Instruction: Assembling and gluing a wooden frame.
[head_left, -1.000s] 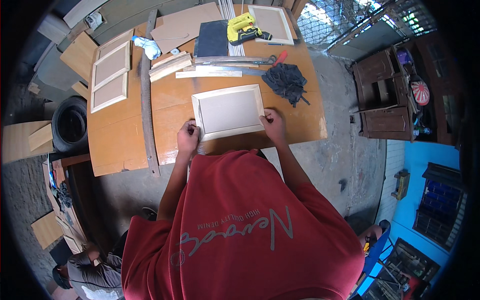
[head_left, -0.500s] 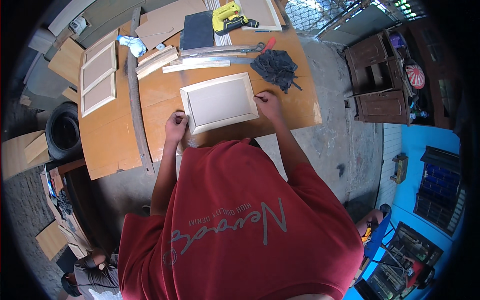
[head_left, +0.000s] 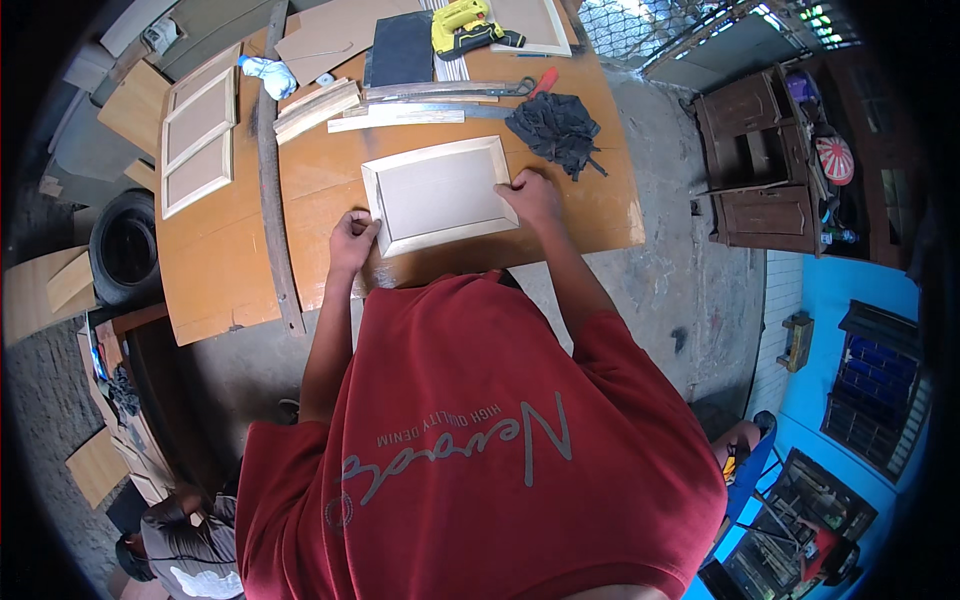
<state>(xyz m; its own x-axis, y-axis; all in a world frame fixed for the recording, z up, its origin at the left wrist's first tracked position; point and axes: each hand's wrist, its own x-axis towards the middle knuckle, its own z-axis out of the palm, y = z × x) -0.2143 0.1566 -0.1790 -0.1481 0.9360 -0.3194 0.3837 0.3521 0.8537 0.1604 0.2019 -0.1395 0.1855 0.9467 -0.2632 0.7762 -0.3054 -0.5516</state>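
Pinching opposite edges, left grip (head_left: 353,240) and right grip (head_left: 532,199) flank the framed panel (head_left: 442,195).

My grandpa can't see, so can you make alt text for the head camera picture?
A person's left grip and right grip hold a wooden frame by its sides at an orange table. Beyond lie wood strips, a black rag and a yellow tool; more frames lie to the left.

At centre, a cream frame (head_left: 450,236) with grey-beige panel (head_left: 440,190) and orange-brown table (head_left: 230,275). Upper centre: yellow-and-black tool (head_left: 463,28). Lower centre: red shirt (head_left: 500,520) with grey lettering (head_left: 530,450). Lower right: blue wall (head_left: 815,300).
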